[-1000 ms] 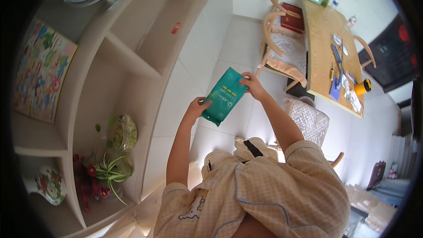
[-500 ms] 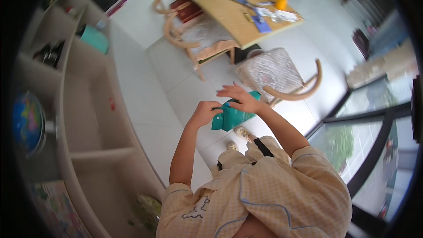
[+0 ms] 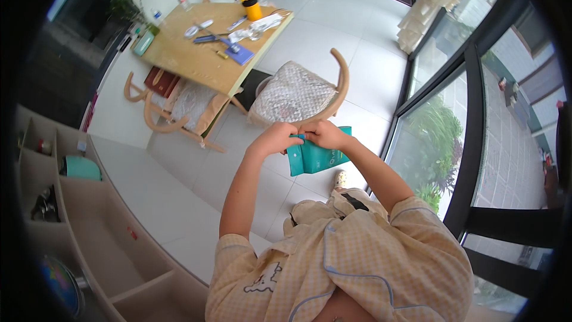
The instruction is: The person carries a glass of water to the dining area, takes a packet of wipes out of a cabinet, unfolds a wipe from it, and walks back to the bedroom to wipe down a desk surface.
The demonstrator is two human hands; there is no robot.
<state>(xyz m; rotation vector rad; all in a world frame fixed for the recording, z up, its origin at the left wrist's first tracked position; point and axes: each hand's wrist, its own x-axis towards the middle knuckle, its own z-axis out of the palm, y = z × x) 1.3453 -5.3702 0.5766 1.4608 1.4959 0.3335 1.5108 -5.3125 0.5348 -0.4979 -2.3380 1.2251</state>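
Observation:
A teal pouch (image 3: 317,158) with pale lettering hangs in front of my body, held near its upper edge. My left hand (image 3: 275,139) is closed on its left part, fingers pinching the edge. Close beside it, my right hand (image 3: 325,135) also grips the edge, with the fingers curled inward. The two hands nearly touch. A small blue bit shows between the fingertips; what it is I cannot make out. Whatever is inside the pouch stays hidden.
Ahead stands a chair with a plastic-wrapped seat (image 3: 293,92), near a wooden table (image 3: 179,53) bearing a yellow cup (image 3: 252,8) and several small things. Another chair (image 3: 193,107) is tucked alongside. Shelving (image 3: 98,232) runs along the left; dark-framed glass doors (image 3: 435,137) are on the right.
My view has turned to the right, so the table now sits further left. My right hand, fingers spread before, has closed on the pouch's edge beside my left hand.

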